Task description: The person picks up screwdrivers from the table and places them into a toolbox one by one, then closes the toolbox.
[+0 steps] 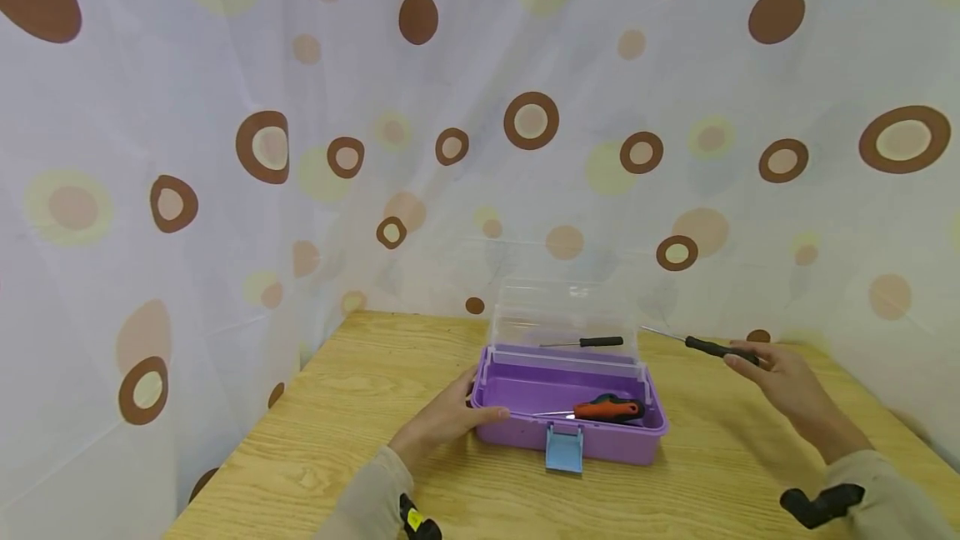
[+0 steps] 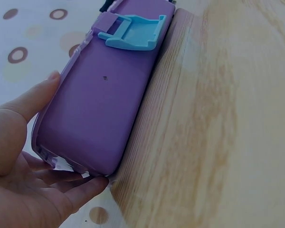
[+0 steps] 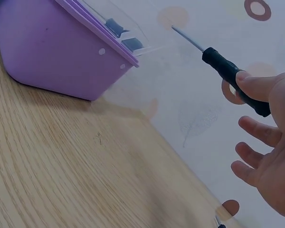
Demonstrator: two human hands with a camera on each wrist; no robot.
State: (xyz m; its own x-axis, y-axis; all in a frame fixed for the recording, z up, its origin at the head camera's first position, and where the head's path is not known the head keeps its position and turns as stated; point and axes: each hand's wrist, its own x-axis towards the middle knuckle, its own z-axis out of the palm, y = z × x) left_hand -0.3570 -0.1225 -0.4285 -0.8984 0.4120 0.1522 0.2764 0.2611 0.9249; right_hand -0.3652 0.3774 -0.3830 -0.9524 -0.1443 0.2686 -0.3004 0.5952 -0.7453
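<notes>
A purple toolbox (image 1: 570, 437) with its clear lid (image 1: 562, 307) raised stands on the table. My left hand (image 1: 453, 415) holds its left end, thumb over the front rim and fingers against the end wall in the left wrist view. A light blue latch (image 2: 138, 32) hangs down at the box's front. Inside lies a screwdriver with an orange and black handle (image 1: 600, 409). Right of the box, my right hand (image 1: 783, 386) pinches a black-handled screwdriver (image 3: 228, 71) by its handle end, its shaft pointing left toward the lid. The other right fingers are loosely bent.
Another black-handled screwdriver (image 1: 602, 342) shows at the lower part of the clear lid. The wooden table (image 1: 360, 373) ends at a white curtain (image 1: 450, 65) with brown and yellow circles, at the back and sides.
</notes>
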